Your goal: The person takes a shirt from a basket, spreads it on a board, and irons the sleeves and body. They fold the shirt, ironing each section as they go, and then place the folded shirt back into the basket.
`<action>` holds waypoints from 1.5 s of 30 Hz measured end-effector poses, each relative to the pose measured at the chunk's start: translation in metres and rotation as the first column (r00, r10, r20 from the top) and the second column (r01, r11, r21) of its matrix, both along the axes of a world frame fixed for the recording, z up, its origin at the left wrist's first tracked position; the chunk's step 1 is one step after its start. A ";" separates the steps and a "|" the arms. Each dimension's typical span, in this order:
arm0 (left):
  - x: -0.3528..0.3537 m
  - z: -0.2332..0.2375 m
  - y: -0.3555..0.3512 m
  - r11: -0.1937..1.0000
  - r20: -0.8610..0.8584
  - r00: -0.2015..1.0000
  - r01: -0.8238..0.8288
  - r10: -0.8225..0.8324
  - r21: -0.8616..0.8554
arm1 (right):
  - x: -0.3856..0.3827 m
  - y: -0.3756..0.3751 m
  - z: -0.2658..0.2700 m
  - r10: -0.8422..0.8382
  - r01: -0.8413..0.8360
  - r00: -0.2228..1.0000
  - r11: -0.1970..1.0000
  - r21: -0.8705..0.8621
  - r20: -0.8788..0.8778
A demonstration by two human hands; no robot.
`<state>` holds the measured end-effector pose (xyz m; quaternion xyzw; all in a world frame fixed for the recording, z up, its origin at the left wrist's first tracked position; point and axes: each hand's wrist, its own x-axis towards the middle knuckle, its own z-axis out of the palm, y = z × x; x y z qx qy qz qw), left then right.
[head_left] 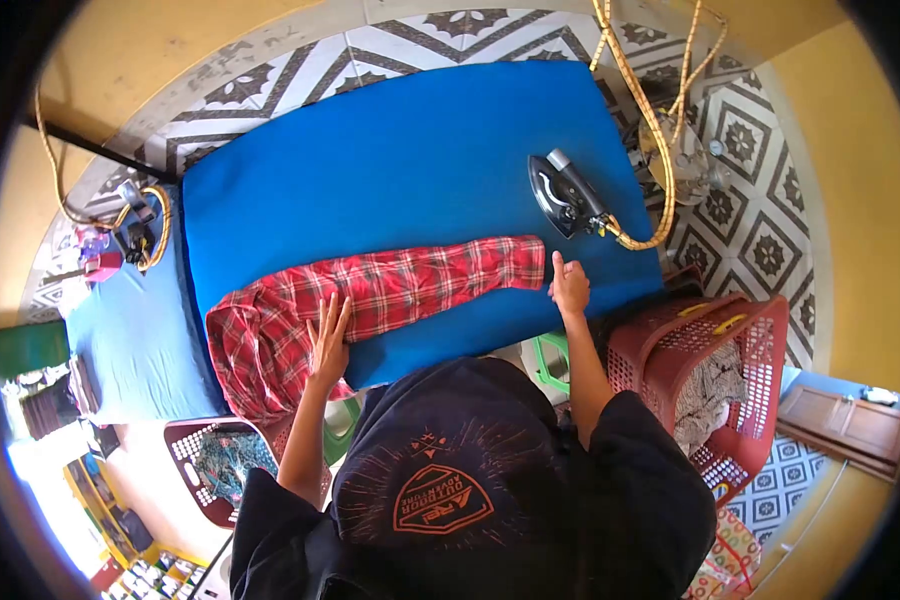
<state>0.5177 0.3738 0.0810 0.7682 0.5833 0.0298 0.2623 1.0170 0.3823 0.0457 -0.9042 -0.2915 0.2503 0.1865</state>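
A red plaid shirt (395, 290) lies along the near side of a blue padded ironing surface (370, 180), one sleeve stretched out to the right and its body bunched at the left. My left hand (328, 345) rests on the shirt near the shoulder, fingers spread. Just beyond the cuff, my right hand (570, 288) is held at the sleeve's end with a finger extended and the others bent; nothing shows in it. A black iron (567, 195) with a silver-tipped handle sits above the cuff, its gold-wrapped hose leading off to the right.
At the right stands a dark red plastic basket (765, 400) holding patterned cloth. Another basket (185, 470) with dark green cloth is at lower left. A second iron (135, 235) sits on a pale blue side table (135, 340). A hose (667, 190) loops beside the right edge.
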 end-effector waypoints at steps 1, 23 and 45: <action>0.000 -0.001 0.002 1.000 -0.023 1.000 0.003 -0.004 -0.025 | -0.016 -0.003 0.039 -0.125 0.119 0.950 0.992 -0.042 -0.285; 0.075 0.119 0.081 0.957 0.480 0.873 -0.203 0.082 0.205 | 0.063 0.209 0.050 0.598 -0.607 0.757 0.793 -0.054 0.263; 0.027 0.446 0.017 0.028 0.141 0.355 -0.304 -0.924 0.952 | -0.071 0.071 0.072 0.942 -0.937 0.335 0.336 -0.096 0.024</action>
